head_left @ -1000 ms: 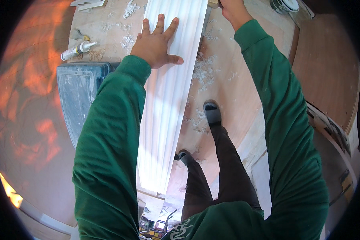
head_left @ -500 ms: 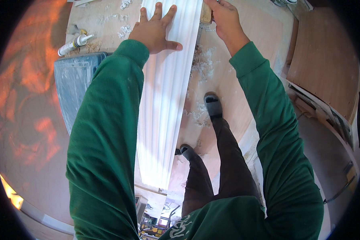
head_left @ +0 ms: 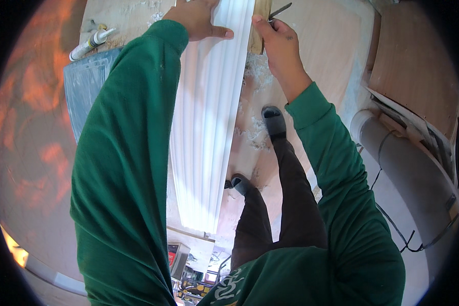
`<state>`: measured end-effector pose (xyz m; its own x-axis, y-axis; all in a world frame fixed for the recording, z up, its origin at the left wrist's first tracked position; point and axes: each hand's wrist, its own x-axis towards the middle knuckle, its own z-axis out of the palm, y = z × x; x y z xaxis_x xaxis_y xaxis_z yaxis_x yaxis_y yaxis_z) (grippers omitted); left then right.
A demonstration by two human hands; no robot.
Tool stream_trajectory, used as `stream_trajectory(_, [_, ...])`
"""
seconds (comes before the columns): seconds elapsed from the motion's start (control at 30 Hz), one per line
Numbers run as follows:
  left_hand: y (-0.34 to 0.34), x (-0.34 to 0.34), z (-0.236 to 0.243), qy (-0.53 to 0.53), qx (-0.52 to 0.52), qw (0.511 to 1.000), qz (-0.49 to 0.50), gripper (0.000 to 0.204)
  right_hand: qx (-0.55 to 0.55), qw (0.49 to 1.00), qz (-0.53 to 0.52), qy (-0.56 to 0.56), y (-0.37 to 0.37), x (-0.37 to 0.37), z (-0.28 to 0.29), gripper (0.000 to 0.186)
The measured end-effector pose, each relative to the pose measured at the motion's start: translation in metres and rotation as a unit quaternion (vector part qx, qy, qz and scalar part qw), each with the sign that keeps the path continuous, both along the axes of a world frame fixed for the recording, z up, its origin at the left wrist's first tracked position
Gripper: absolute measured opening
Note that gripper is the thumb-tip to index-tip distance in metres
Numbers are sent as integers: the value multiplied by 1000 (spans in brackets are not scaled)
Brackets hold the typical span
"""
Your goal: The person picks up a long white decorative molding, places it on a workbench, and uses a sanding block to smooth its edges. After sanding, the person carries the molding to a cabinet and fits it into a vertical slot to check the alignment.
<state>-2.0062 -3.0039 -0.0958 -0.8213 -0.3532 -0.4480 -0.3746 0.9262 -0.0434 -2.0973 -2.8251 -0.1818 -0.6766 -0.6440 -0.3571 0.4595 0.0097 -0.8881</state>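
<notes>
Lettering in pale grey is carried on the green sweatshirt [head_left: 275,275], partly lost in its folds. Small print is borne by the label of a white nozzled tube [head_left: 88,46], laid at the upper left just beside a blue-grey plastic case [head_left: 84,86]; it is too small to be made out. A red label is shown on a grey box [head_left: 180,261] near the lower edge.

Beneath the feet, brown wooden flooring [head_left: 329,46] is strewn with whitish shavings [head_left: 260,71]. The left side is washed with orange light, and the right is taken up by a brown board [head_left: 418,66], a curved grey sheet [head_left: 408,158] and black cable [head_left: 410,239].

A white fluted panel [head_left: 211,107] is stretched lengthwise down the middle; what carries it cannot be told. The hands are kept apart: the left hand [head_left: 196,21] is laid flat on the panel, thumb spread, its fingertips cut off by the upper edge; the right hand [head_left: 283,45] is closed around a wooden block [head_left: 256,43] at the panel's right edge.
</notes>
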Motion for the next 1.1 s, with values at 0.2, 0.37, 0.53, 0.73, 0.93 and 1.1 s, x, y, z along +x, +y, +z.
stream_trajectory(0.2, [0,2,-8,34,3,999,-19,133,69,997,28,9,35,32,3,36])
stream_trajectory(0.37, [-3,2,-10,1,-7,1000,-1,133,89,996,33,6,67,78,17,37])
stream_trajectory(0.53, [-9,4,-18,6,-16,1000,-13,133,42,998,29,-41,95,115,23,38])
stream_trajectory(0.73, [-7,2,-17,-3,-19,1000,15,132,127,989,78,19,130,150,22,37])
stream_trajectory(0.93, [-9,4,-22,16,-14,1000,8,131,144,986,83,17,157,186,29,36])
stream_trajectory(1.1, [-9,2,-19,2,-14,1000,26,130,128,989,80,12,177,214,30,34])
